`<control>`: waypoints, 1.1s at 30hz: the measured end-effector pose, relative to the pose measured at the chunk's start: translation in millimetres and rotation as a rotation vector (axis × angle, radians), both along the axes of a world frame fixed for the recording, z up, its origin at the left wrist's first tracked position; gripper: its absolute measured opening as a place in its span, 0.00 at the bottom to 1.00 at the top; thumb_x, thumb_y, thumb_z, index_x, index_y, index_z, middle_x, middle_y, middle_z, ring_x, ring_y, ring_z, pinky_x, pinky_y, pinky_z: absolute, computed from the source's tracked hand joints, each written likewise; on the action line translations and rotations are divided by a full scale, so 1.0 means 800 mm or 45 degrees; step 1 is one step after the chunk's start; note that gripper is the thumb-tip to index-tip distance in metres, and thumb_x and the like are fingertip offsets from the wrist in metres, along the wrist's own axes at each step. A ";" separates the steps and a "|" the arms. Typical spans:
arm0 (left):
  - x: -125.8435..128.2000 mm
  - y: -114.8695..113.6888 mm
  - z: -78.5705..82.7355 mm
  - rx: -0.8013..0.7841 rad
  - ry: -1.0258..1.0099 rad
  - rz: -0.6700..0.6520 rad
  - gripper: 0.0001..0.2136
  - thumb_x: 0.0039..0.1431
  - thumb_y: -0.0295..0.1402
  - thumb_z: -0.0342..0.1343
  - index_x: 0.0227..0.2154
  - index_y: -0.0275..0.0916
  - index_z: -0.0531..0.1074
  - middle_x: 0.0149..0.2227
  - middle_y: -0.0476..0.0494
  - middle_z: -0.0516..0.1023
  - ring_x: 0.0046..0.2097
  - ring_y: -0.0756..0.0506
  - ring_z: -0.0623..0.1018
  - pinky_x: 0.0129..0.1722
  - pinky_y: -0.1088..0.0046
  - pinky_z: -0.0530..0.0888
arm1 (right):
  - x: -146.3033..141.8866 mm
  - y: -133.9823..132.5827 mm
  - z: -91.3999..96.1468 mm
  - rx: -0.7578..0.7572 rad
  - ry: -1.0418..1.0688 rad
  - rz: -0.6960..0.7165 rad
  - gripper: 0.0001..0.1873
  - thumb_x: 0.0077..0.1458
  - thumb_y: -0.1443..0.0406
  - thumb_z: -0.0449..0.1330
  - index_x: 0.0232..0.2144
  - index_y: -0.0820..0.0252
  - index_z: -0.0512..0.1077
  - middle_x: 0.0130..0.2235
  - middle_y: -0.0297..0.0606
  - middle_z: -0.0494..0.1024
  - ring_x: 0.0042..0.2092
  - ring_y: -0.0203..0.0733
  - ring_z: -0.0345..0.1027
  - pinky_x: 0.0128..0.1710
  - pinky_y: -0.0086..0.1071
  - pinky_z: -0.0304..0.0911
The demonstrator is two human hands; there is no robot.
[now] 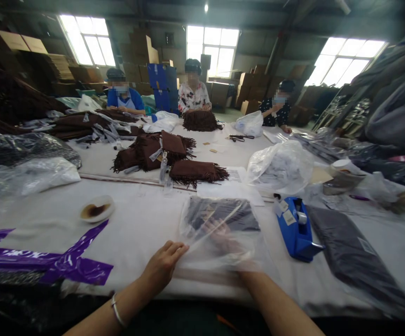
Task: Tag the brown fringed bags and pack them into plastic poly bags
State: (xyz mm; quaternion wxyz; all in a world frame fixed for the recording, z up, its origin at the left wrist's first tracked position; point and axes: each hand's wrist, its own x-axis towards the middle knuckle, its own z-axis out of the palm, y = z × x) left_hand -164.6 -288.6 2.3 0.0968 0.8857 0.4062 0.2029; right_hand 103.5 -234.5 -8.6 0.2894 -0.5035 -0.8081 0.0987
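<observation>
Head view, right hand (223, 240) flat inside bag (192, 232)

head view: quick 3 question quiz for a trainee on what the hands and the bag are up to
1. True or false: the right hand is covered by the film of the clear plastic bag.
2. Pick one: what stands on the table just right of the bag? A. a blue tape dispenser B. a sewing machine C. a red bucket
3. Short answer: what lies in the bag beyond the right hand?

Key:
1. True
2. A
3. A dark folded cloth
</observation>
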 end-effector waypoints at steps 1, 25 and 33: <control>-0.002 0.001 -0.001 -0.003 0.059 0.003 0.32 0.50 0.13 0.40 0.58 0.42 0.62 0.55 0.43 0.69 0.54 0.42 0.68 0.55 0.59 0.69 | 0.005 0.005 -0.003 -0.001 -0.053 0.099 0.19 0.61 0.68 0.45 0.50 0.54 0.70 0.54 0.28 0.71 0.57 0.40 0.62 0.58 0.36 0.54; 0.031 0.021 -0.032 -0.138 0.040 -0.295 0.35 0.45 0.17 0.45 0.58 0.47 0.62 0.60 0.49 0.63 0.60 0.43 0.66 0.59 0.60 0.65 | 0.076 -0.153 0.085 -0.011 0.146 0.138 0.27 0.55 0.76 0.48 0.55 0.53 0.65 0.52 0.38 0.73 0.55 0.39 0.66 0.53 0.34 0.65; 0.032 0.021 -0.047 0.240 -0.080 -0.252 0.24 0.61 0.25 0.42 0.60 0.47 0.60 0.56 0.48 0.70 0.57 0.47 0.69 0.58 0.69 0.67 | 0.093 -0.069 0.040 -0.459 0.077 -0.049 0.20 0.61 0.61 0.51 0.55 0.51 0.65 0.56 0.36 0.69 0.58 0.44 0.61 0.59 0.42 0.58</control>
